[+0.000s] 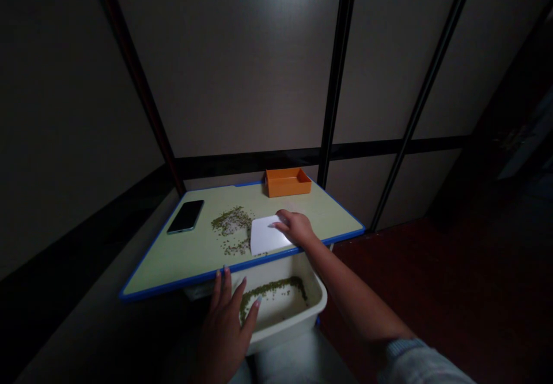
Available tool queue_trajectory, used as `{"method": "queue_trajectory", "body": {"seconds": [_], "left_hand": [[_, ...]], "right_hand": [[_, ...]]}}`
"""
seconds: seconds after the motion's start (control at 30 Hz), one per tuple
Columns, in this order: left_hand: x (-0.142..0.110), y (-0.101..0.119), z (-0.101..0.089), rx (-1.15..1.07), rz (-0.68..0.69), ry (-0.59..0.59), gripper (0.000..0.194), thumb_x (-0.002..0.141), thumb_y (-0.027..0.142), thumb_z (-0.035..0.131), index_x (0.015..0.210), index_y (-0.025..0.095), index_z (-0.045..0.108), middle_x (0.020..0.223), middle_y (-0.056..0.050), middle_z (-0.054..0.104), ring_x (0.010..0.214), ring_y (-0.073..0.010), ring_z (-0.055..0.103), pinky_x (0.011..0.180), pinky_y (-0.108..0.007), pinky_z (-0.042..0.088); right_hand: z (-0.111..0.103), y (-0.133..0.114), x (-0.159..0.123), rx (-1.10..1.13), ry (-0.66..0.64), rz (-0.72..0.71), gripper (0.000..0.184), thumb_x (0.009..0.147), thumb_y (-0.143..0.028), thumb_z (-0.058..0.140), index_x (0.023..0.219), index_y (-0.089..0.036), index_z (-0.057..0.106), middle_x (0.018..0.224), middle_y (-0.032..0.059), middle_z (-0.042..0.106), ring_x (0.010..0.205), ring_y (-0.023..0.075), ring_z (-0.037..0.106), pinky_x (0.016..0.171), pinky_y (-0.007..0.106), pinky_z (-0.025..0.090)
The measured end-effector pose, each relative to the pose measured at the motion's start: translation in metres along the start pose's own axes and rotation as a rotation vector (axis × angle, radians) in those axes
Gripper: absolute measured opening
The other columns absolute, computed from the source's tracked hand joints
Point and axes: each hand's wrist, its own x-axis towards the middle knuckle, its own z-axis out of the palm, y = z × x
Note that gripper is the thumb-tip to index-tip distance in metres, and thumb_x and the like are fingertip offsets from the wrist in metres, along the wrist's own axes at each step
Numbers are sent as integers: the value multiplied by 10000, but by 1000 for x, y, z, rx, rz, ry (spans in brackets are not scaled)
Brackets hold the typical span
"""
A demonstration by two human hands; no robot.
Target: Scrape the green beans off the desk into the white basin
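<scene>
1. Head view: one white sheet [262, 237] is pinched in the right grip [297, 228] at the desk's [181, 263] near edge.
2. Green grains [231, 223] are scattered on the desk (mostly left of the sheet).
3. White basin [322, 300], grains inside, is set below that edge; left grip [227, 320] is spread wide at its left end.
4. Orange box [289, 188] is placed at the far edge, phone [185, 217] at left.

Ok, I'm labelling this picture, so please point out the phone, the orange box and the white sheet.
Phone [186, 216]: head view, middle of its dark screen.
Orange box [290, 188]: head view, its front wall.
White sheet [264, 237]: head view, uncovered part of its face.
</scene>
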Motion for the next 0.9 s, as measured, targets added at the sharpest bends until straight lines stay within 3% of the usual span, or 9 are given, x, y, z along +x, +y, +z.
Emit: {"method": "queue_trajectory", "body": {"seconds": [0.6,0.9], "left_hand": [[0,1,-2,36,22,3,409,874,387,509,1199,161,615,1520,-180,348,1437,-324,219,1032,-466,448],[-1,2,-4,52,30,18,388,879,376,507,1177,158,625,1507,-187,366,1428,-326,233,1024,-479,454]], "right_hand": [[-1,5,0,128,-73,15,450,836,-559,586,1195,-304,674,1040,54,749,911,251,686,752,298,465],[-3,3,-1,137,-76,27,380,838,-544,587,1113,-308,701,1045,27,747,944,229,679,753,280,465]]}}
